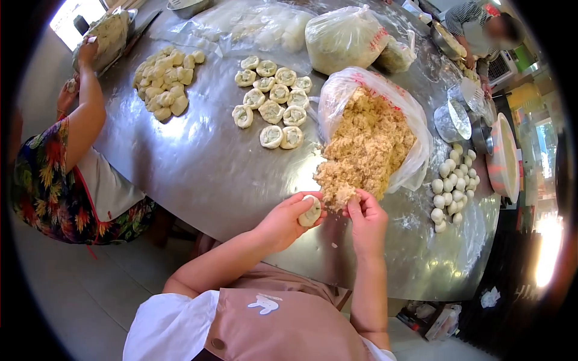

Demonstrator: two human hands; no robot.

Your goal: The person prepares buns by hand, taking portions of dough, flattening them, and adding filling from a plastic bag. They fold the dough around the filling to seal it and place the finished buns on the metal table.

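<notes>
My left hand (289,220) is closed around a pale, rounded dough piece (310,212), held above the near side of the metal table. Close beside it, my right hand (365,218) pinches a clump of crumbly filling (341,195) at the front edge of a large tan heap (368,144). That heap spills out of an open clear plastic bag (415,157) with red print. Left of the bag sit several flattened dough rounds (279,93) with sunken, greenish-flecked middles.
Cut dough lumps (165,81) lie at the left of the steel table (198,174). White dough balls (456,186) are grouped at the right, near a metal pot (452,120). A tied bag (343,39) stands behind. Co-workers (66,174) stand at the left and far right.
</notes>
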